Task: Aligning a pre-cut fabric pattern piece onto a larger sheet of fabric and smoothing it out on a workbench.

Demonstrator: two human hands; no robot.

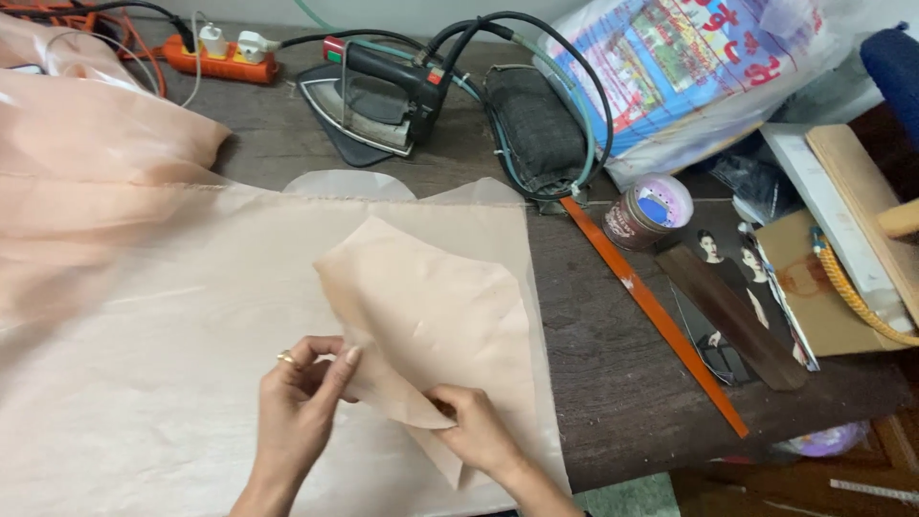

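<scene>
A cut piece of peach fabric [431, 311] lies on top of a large sheet of the same peach fabric [163, 364] spread over the dark wooden table [622, 383]. My left hand [302, 397], with a ring on one finger, pinches the cut piece's lower left edge. My right hand [474, 431] grips the piece's bottom corner, thumb tucked under the cloth. Both hands are close together near the front edge of the table.
A black iron [378, 101] rests at the back beside a dark padded block [531, 124] wrapped in cables. An orange power strip [220, 57], an orange ruler [656, 311], a round tin [649, 213], a plastic bag [689, 67] and photo prints [742, 287] lie around.
</scene>
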